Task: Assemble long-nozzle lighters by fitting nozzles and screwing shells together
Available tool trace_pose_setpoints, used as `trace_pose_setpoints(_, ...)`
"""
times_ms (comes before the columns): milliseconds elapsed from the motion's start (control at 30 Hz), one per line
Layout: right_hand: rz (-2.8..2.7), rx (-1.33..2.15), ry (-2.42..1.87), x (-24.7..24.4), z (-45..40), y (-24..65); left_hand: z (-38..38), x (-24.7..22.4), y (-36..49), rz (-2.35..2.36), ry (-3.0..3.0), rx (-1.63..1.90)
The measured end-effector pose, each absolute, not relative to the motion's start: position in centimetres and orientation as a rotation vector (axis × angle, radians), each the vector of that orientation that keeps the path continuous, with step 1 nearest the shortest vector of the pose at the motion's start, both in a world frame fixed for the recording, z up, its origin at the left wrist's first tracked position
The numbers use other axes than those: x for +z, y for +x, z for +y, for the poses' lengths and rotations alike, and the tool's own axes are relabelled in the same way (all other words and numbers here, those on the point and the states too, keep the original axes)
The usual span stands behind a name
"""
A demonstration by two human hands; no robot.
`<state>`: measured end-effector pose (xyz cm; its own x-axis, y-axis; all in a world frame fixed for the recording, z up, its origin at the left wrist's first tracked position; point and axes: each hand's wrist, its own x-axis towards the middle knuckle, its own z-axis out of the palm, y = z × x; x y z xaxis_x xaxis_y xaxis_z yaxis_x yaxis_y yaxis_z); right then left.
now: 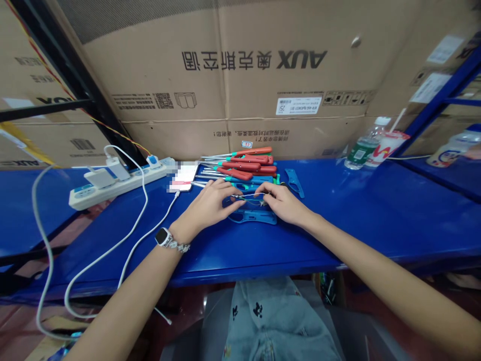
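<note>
Thin wires [252, 195] stretch between my two hands above the blue table. My left hand [213, 203] pinches their left end between thumb and fingers. On the right, my right hand [283, 201] is closed around the other end, beside a small pale part [262, 203]. Just below the wires lies a blue plastic casing half [253, 216]. Another blue casing piece [295, 182] rests to the right, past my right hand. Behind my hands is a pile of long-nosed lighters with red handles [244, 165] and metal tips, with blue ones at its front.
A white power strip [120, 186] with plugs and cables runs along the left. A partly blurred phone [184, 176] lies beside the lighters. A water bottle [363, 145] and a red-white cup [385, 148] stand at back right. Large cardboard boxes [240, 85] rise behind the table.
</note>
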<state>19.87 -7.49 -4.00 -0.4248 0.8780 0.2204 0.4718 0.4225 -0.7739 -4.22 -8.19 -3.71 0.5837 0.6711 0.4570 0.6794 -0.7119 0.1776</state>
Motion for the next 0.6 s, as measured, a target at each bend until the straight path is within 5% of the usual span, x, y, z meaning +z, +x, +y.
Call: trace_pose_setpoints(600,-1.999,0.906,-1.064,-4.39,-7.04,20.11,-8.1,-3.55,-4.26,-1.162,-2.774,-0.777)
